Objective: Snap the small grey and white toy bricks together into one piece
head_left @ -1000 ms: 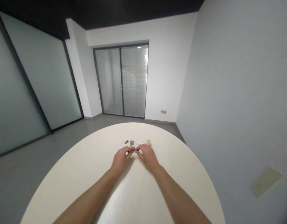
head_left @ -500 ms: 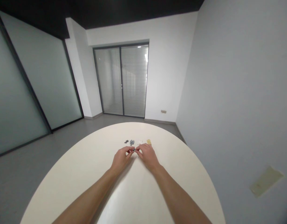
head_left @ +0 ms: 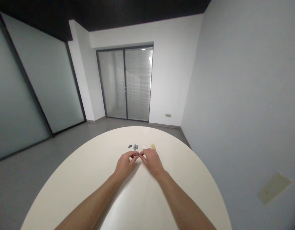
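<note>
Between the fingertips of both hands is a small dark grey piece point(head_left: 138, 154), too small to tell its kind. My left hand point(head_left: 125, 161) pinches it from the left, thumb and fingers closed. From the other side my right hand point(head_left: 151, 159) pinches it too. Just beyond the hands lie a cluster of grey pieces point(head_left: 135, 147) and, left of it, some darker pieces point(head_left: 130, 146). White pieces point(head_left: 144, 147) lie behind the right fingers, partly hidden. A yellow piece point(head_left: 153, 146) sits beyond the right hand, its near edge close to the knuckles.
The round cream table point(head_left: 90, 179) reaches from under my forearms to its curved far edge. A white wall point(head_left: 243, 95) stands to the right, with a frosted glass partition point(head_left: 47, 76) at the left. Glazed doors point(head_left: 124, 83) with blinds are at the back.
Both hands keep their pinch on the small piece, which has shifted barely at all. The whole view has moved slightly; the loose pieces lie as before.
</note>
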{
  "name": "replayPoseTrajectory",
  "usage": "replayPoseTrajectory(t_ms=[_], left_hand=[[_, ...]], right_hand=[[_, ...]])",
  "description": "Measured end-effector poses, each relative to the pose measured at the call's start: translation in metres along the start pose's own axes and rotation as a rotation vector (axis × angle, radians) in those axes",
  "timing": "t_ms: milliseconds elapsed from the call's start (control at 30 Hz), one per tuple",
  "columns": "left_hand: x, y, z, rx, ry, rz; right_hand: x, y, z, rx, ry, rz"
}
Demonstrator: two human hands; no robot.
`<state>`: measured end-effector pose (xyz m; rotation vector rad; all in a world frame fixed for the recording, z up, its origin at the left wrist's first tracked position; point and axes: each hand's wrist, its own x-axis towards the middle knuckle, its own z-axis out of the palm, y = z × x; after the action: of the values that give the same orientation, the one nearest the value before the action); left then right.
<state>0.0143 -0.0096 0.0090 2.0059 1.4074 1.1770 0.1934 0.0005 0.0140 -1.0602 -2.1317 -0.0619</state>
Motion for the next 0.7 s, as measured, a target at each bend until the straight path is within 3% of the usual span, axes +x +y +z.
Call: replayPoseTrajectory(t_ms=[700], left_hand=[[-0.0023,0.0064,-0.0025,0.042,-0.026,-0.045]], right_hand=[[0.0001,-0.0010,-0.0004,-0.006,-0.015,-0.002]])
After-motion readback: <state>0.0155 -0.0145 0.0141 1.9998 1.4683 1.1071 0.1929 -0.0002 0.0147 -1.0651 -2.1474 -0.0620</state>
